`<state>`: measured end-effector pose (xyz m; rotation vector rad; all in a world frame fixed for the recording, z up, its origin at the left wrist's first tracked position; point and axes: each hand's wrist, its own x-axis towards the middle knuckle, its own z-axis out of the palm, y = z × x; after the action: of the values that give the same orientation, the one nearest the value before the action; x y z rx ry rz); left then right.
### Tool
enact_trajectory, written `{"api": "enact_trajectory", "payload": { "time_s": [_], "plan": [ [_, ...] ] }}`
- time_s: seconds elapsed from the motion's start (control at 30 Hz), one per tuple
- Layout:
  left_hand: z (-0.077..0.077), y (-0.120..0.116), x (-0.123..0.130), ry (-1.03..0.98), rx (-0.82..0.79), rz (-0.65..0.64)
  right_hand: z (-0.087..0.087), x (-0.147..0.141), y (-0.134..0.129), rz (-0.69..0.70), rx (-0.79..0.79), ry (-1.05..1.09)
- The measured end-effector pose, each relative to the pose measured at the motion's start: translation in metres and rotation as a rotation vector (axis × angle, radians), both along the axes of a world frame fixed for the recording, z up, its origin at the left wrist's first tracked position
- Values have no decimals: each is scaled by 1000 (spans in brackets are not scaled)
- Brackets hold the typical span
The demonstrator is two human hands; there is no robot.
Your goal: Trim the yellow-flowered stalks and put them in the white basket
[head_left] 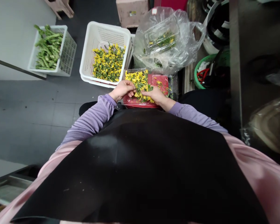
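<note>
My left hand [123, 90] is closed in a pinch at the left side of a pile of yellow flowers with green stems [140, 78]. What its fingertips hold, if anything, is too small to make out. Across the pile, my right hand [157, 95] has its fingers closed on a green flower stem [150, 88]. The flowers lie in a clear plastic box [142, 70] over a red surface [136, 104]. A red tray [163, 78] with a few loose yellow flowers sits just beyond my right hand.
A white basket [88, 46] holds more yellow flowers. Farther left, another white basket [68, 57] carries green stalks [48, 46]. A clear plastic bag [189, 40] with a flower box stands ahead. On the right are a green basket [197, 70] and a metal-edged counter [235, 62].
</note>
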<state>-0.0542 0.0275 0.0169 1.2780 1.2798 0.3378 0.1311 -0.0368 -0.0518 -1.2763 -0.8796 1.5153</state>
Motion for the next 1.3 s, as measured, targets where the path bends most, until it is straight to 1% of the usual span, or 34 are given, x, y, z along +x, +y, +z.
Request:
{"api": "enact_trajectory", "payload": {
  "time_s": [0.07, 0.13, 0.3, 0.4, 0.5, 0.53, 0.6, 0.63, 0.7, 0.73, 0.8, 0.83, 0.9, 0.93, 1.0, 1.07, 1.13, 1.17, 1.23, 1.3],
  "plan": [
    [5, -5, 5, -54, -22, 11, 0, -5, 3, 68, 42, -56],
    [7, -9, 10, -69, -12, -6, 0, -6, 5, 106, 76, -129],
    [9, -7, 14, -18, 41, -90, -2, 3, 7, 101, 131, -255],
    [9, -3, 12, 3, 34, -150, 0, 7, 5, 128, 115, -290],
    [6, 0, 9, -16, 8, -209, 7, 7, 2, 194, 93, -249],
    [4, 0, 8, -11, 1, -225, 10, 7, 1, 193, 88, -216],
    [-3, -1, 5, 67, 15, -265, 15, 8, -1, 122, 64, -129],
    [-7, -1, 3, 152, 52, -295, 18, 10, -2, 65, 36, -76],
    [-16, -2, 2, 389, 201, -396, 21, 15, -2, -49, -51, 30],
    [-20, -3, 2, 510, 300, -471, 22, 18, -2, -90, -103, 75],
    [-27, -6, 5, 698, 485, -651, 22, 24, -2, -133, -198, 138],
    [-30, -7, 8, 754, 545, -749, 22, 26, -1, -144, -228, 157],
    [-35, -9, 15, 813, 589, -920, 22, 28, -2, -148, -255, 186],
    [-37, -9, 18, 833, 585, -982, 22, 28, -2, -144, -258, 197],
    [-41, -8, 24, 858, 566, -1049, 23, 26, -4, -138, -260, 221],
    [-43, -6, 26, 852, 566, -1035, 23, 25, -6, -141, -264, 246],
    [-43, -2, 23, 800, 554, -952, 23, 25, -7, -150, -264, 264],
    [-42, -1, 20, 752, 539, -882, 23, 25, -7, -155, -264, 268],
    [-35, 1, 13, 615, 464, -694, 22, 25, -7, -156, -269, 263],
    [-26, -1, 7, 432, 316, -492, 21, 22, -7, -143, -280, 246]
  ]
}}
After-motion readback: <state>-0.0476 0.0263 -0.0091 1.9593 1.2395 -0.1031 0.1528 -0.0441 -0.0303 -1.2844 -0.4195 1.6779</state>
